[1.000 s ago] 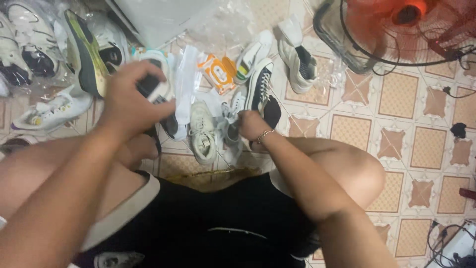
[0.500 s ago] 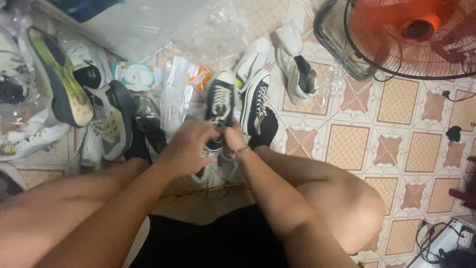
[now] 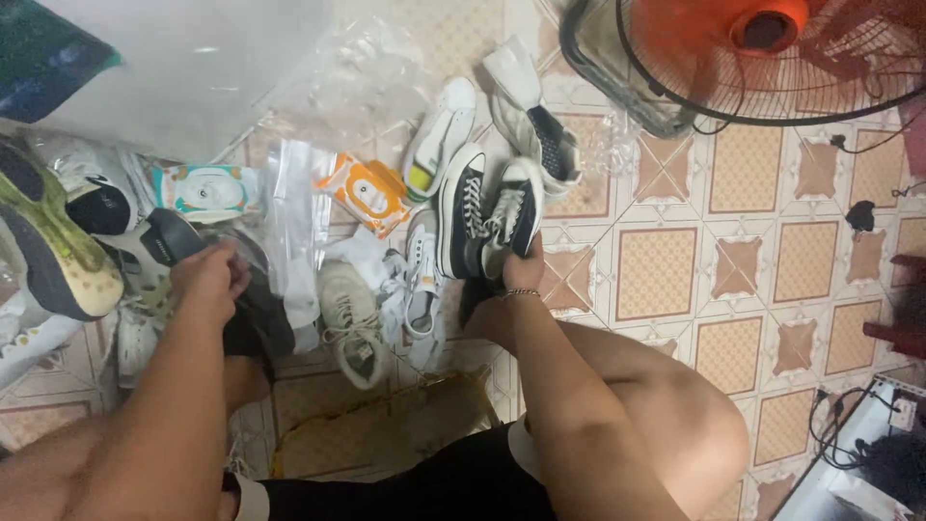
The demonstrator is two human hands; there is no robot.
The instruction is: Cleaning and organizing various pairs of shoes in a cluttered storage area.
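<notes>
**Hands apart among the shoes**

A black canvas high-top shoe with white laces (image 3: pixel 511 217) is touched at its heel end by the right hand (image 3: pixel 521 275), on the tiled floor (image 3: pixel 666 270). The fingers are curled by the shoe, but how tight the hold is cannot be told. A matching black high-top shoe (image 3: pixel 461 207) lies just beside it.

The left hand (image 3: pixel 207 275) is closed on a dark, soft thing (image 3: pixel 256 328); what it is cannot be told.

Half a second ago both hands were together in the middle. Now they have been moved apart, one to each side.

Between the hands a cream lace-up shoe (image 3: pixel 352 318) is seen. Further out lie an orange pack of wipes (image 3: pixel 367 193), a clear plastic bag (image 3: pixel 289 222) and an orange fan in a wire cage (image 3: pixel 762 48)
</notes>
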